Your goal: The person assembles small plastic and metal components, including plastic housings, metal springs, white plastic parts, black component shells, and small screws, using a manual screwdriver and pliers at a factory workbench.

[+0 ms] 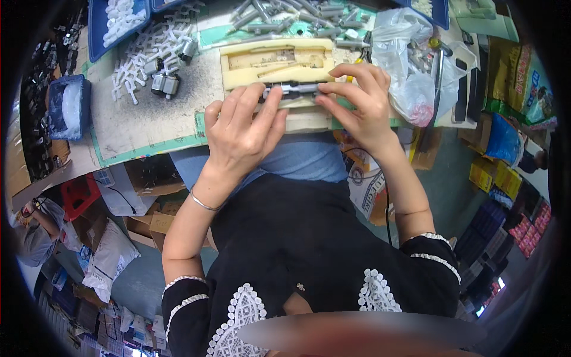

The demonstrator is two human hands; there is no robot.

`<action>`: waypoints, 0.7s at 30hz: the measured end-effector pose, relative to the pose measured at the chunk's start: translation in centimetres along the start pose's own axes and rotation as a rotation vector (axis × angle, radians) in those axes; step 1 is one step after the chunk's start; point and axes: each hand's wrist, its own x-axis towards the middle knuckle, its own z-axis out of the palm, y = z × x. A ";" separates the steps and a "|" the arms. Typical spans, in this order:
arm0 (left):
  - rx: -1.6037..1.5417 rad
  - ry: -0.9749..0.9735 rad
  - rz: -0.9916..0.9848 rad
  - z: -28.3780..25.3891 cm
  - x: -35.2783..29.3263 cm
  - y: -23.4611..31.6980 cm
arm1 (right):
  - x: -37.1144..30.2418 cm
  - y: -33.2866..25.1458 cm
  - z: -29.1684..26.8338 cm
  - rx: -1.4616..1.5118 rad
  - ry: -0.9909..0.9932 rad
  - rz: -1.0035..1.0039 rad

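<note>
A slim grey, white and black rod-shaped part (304, 88) lies level between my two hands, along the near side of a cream block (276, 76) with hollowed slots. My left hand (241, 128) has its thumb and index finger closed on the white left portion; its other fingers bend over the block's left corner. At the right end, my right hand (364, 101) pinches the grey portion between thumb and fingers. Fingertips cover both ends of the part. Just beyond my right hand are yellow-handled pliers (360, 59).
White plastic pieces (132, 74) and small metal motors (165, 85) lie to the left. Grey tubes (262, 28) are heaped at the back. A clear plastic bag (395, 44) lies right; a blue bin (86, 107) stands far left. The table edge runs close to my lap.
</note>
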 end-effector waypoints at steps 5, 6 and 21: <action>-0.055 0.143 -0.058 -3.1 1.5 -4.1 | -0.7 1.1 0.0 0.554 0.334 0.228; 0.055 0.148 -0.043 -4.7 3.0 -6.0 | -0.7 1.1 -0.1 0.573 0.338 0.200; 0.602 -0.387 -0.971 -10.9 11.5 -38.2 | 0.6 0.3 -0.6 0.423 0.238 0.274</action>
